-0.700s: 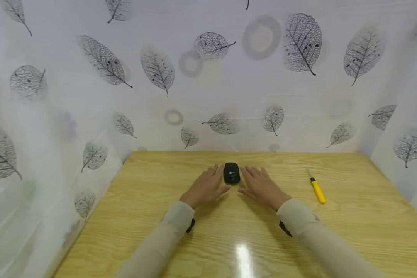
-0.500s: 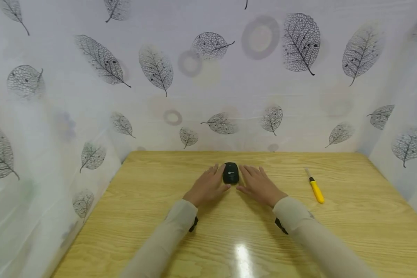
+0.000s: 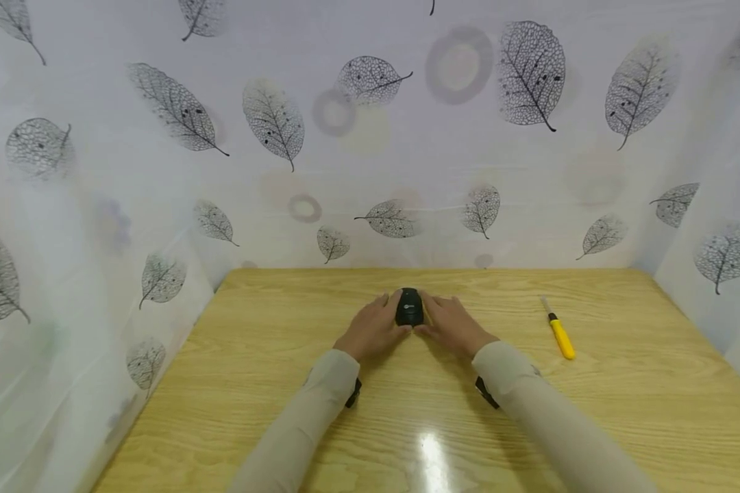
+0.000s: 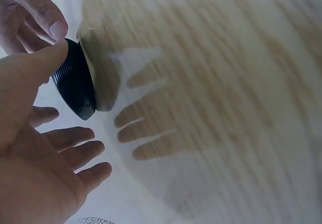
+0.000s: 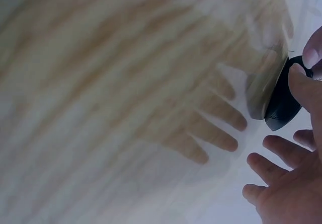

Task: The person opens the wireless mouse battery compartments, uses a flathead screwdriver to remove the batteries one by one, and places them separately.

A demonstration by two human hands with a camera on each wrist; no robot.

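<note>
A black computer mouse (image 3: 410,307) lies on the wooden table, its near end towards me. On its left side is my left hand (image 3: 377,327), with the thumb at the near end and the index finger along the side. My right hand (image 3: 455,323) mirrors this on the other side. In the left wrist view, the left thumb overlaps the mouse (image 4: 75,83) while the other fingers of the left hand (image 4: 40,148) are spread and relaxed. The right wrist view has the right hand (image 5: 297,178) likewise, loosely extended beside the mouse (image 5: 287,100). Firm contact cannot be told.
A screwdriver (image 3: 562,337) with a yellow handle lies on the table (image 3: 271,342) to the right. Behind the table and at both sides hangs a pale curtain (image 3: 432,150) with a leaf print. The glossy tabletop reflects the hands.
Both hands have moved inward until their thumbs and index fingers are close against the mouse. The mouse and the screwdriver stay in place on the table.
</note>
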